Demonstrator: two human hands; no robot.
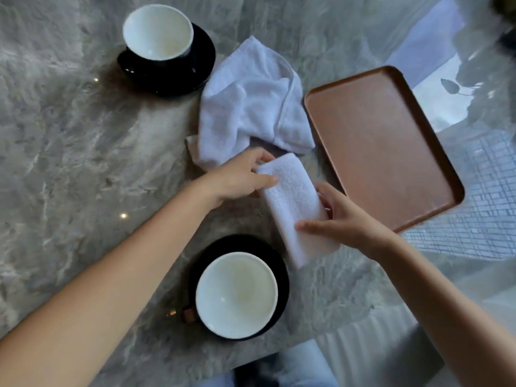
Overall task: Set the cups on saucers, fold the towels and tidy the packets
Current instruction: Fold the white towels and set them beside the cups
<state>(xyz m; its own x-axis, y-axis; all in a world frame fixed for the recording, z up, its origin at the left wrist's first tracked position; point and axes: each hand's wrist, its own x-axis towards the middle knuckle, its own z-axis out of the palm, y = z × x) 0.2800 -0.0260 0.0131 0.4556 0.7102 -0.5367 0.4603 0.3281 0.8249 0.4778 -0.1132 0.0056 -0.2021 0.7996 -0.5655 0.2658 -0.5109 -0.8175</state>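
Observation:
A white towel folded into a narrow strip [293,202] lies on the marble table [83,141] at the middle. My left hand [240,177] grips its far end and my right hand [340,216] grips its near right side. Behind it lies a second white towel [251,107], crumpled and unfolded. One white-lined cup [157,32] stands on a black saucer [201,62] at the back left. Another white-lined cup [236,294] stands on a black saucer [237,243] close in front. No packets are clearly visible.
A brown rectangular tray [382,146] with nothing in it lies at the right, near the table's right edge. A small beige scrap [192,145] peeks from under the crumpled towel. My legs show below the table's front edge.

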